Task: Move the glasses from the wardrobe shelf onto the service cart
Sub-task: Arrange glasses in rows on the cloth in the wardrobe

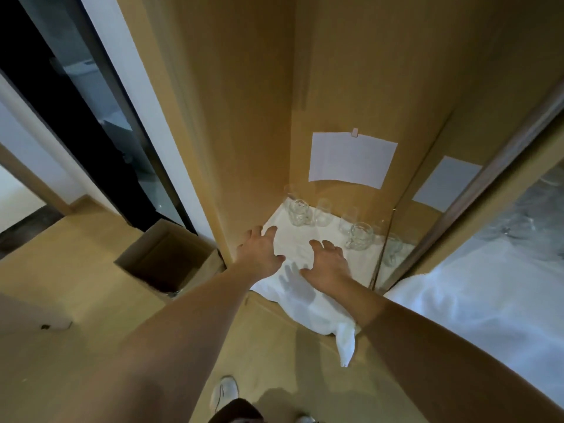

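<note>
Clearly mid-reach: left hand and right hand both spread wide and holding nothing, hovering over the white cloth that lines the wardrobe shelf. Glasses still at the back of the shelf, well beyond the fingertips, grouped near the rear wall under a taped sheet of paper; among them a handled mug on the left and a second handled mug nearer the right. Service cart not in view. Likely trouble from here: dragging or bunching the loose cloth with a palm, which hangs over the front edge and could pull the glasses along or tip them; knocking one glass into its neighbours, since several stand close together; misjudging position against the mirrored side panel, which doubles the right-hand glass in reflection; slipping on smooth clear walls if gripped too lightly. Materials: thin transparent glass, rounded bodies, some dimpled and thick with loop handles; soft, creased fabric; flat matte wood-toned panels. Open cardboard box on the floor to the left, contents too dark to tell.
</note>
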Tool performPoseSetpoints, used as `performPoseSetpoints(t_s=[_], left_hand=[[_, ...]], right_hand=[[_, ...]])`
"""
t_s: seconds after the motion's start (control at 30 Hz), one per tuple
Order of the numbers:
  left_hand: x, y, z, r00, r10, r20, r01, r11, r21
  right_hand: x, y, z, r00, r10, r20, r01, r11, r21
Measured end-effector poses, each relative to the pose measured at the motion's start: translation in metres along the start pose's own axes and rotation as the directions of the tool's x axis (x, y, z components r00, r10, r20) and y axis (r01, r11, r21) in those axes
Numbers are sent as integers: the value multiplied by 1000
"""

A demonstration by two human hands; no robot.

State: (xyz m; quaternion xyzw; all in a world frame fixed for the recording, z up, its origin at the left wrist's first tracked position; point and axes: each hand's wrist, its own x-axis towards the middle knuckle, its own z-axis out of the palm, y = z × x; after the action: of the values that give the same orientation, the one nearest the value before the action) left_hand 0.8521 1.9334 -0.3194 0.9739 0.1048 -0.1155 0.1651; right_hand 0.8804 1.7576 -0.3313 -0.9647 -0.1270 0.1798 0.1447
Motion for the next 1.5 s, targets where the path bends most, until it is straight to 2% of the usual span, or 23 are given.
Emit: performPoseSetpoints(t_s=[0.23, 0.57, 0.83, 1.03, 1.2, 1.3, 1.4, 1.5], left_hand=[[67, -25, -14, 995, 83, 59, -80, 996, -38], [145, -61, -41, 962, 234, 138, -225, 971, -79], [189, -68, -23, 944, 266, 194, -239, 959, -151], [223, -62, -1, 936, 233, 263, -185, 963, -196], [262, -61, 18, 957, 172, 235, -121, 969, -216], [288, -60, 31, 971, 60, 231, 2, 966, -257], [320, -55, 51, 972, -78, 220, 155, 922, -356], [350, -51, 75, 968, -148, 204, 222, 885, -409]], right_hand=[[43, -24, 3, 988, 152, -22, -151, 988, 41], [89, -69, 16, 922, 385, -50, -378, 919, 117], [112, -71, 28, 863, 504, -5, -496, 851, 172], [147, -54, 39, 846, 531, 43, -528, 826, 200], [203, -31, 50, 861, 504, 67, -505, 832, 230], [239, -16, 61, 863, 494, 107, -503, 817, 282], [277, 4, 76, 862, 487, 142, -506, 807, 305], [316, 24, 91, 857, 490, 160, -514, 790, 334]])
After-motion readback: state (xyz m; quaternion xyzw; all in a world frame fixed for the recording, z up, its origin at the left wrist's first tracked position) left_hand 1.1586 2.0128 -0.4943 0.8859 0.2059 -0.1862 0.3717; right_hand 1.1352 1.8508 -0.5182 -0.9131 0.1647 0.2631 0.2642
